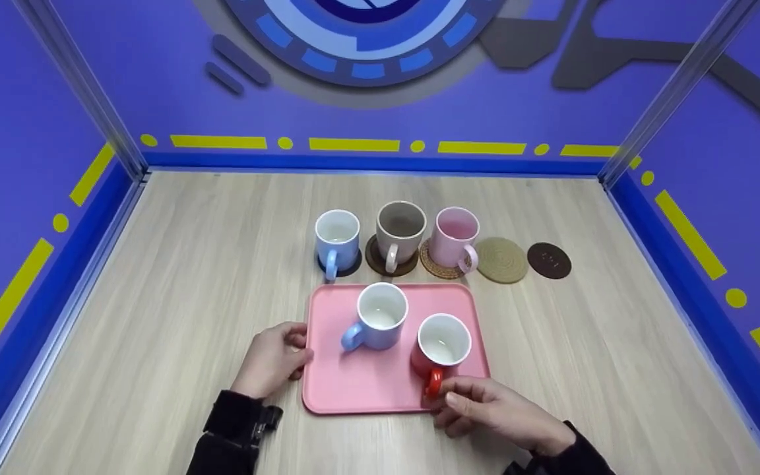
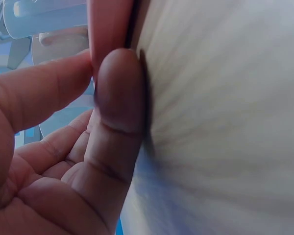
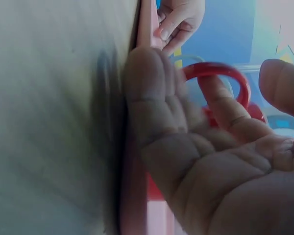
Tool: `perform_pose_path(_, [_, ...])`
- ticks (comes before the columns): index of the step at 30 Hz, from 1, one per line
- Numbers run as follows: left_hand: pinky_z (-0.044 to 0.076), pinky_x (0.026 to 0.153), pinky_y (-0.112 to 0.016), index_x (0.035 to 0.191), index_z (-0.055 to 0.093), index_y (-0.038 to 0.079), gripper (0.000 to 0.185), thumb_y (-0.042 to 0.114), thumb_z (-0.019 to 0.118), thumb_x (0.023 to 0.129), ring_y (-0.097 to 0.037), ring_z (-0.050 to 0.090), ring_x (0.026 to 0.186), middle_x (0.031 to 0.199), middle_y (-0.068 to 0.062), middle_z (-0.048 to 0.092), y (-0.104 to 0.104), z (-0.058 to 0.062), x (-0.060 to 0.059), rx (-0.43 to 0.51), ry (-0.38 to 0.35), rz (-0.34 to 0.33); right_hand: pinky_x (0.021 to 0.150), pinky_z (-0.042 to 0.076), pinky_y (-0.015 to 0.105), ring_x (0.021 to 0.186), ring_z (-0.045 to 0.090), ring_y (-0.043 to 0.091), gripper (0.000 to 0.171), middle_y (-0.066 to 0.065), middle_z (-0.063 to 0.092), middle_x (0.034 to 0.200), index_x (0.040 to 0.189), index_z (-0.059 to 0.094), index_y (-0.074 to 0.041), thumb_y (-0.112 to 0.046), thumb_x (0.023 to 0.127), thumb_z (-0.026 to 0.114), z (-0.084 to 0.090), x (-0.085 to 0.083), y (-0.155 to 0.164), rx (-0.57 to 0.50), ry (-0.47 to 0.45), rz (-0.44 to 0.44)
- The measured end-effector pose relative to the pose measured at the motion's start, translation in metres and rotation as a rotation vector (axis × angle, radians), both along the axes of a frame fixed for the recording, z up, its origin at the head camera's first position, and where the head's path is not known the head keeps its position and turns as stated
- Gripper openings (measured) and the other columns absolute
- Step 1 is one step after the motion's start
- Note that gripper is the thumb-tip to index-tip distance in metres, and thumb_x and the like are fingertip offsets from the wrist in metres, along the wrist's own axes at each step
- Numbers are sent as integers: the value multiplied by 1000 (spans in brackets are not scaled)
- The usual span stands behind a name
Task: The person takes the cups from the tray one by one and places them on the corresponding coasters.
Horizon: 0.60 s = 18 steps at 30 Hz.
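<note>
A pink tray [image 1: 347, 389] lies on the table with two mugs standing on it. One is a light blue mug [image 1: 380, 320], handle to the left; the other is a red mug [image 1: 423, 359] with a white inside. At the tray's left edge, my left hand [image 1: 274, 359] pinches the rim between thumb and fingers, as the left wrist view also shows. My right hand [image 1: 485, 406] is at the tray's front right corner. In the right wrist view its index finger reaches into the red mug's handle [image 3: 242, 85], while the thumb stands apart from it.
Behind the tray, a blue mug [image 1: 338, 234], a grey-brown mug [image 1: 401, 227] and a pink mug [image 1: 454, 231] each stand on a coaster. To their right lie a tan round coaster [image 1: 502, 260] and a dark brown coaster [image 1: 549, 260]. Blue-purple walls [image 1: 380, 119] enclose the table.
</note>
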<state>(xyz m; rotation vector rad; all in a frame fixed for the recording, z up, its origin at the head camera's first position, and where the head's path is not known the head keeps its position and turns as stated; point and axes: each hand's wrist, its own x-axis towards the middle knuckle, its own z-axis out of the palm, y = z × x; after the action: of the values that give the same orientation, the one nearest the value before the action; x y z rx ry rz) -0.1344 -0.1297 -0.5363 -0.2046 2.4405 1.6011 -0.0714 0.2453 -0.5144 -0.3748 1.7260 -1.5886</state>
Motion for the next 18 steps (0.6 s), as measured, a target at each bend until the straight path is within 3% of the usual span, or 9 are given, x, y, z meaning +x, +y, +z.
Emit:
perform_pose_path(5, [57, 52, -30, 126, 62, 0, 45, -4, 70, 82, -14, 63, 60, 92, -8, 65, -1, -1, 0, 2, 2, -2, 86, 58, 43, 96, 69, 42, 36, 33, 64, 115, 132, 52, 0, -23, 104, 48, 4, 3, -2, 35, 47, -44])
perform_pose_path(12, [57, 52, -31, 125, 63, 0, 44, -3, 71, 82, -14, 63, 60, 91, -7, 65, -1, -1, 0, -20, 12, -11, 99, 51, 57, 124, 57, 44, 39, 34, 51, 135, 133, 47, 10, -19, 107, 41, 2, 0, -11, -133, -34, -59])
perform_pose_path(18, [57, 53, -30, 125, 63, 1, 43, -3, 71, 83, -14, 63, 61, 91, -7, 66, -1, -1, -1, -26, 11, -22, 98, 51, 58, 124, 57, 44, 42, 29, 55, 133, 131, 48, 11, -22, 107, 40, 0, 0, -13, -186, -86, -100])
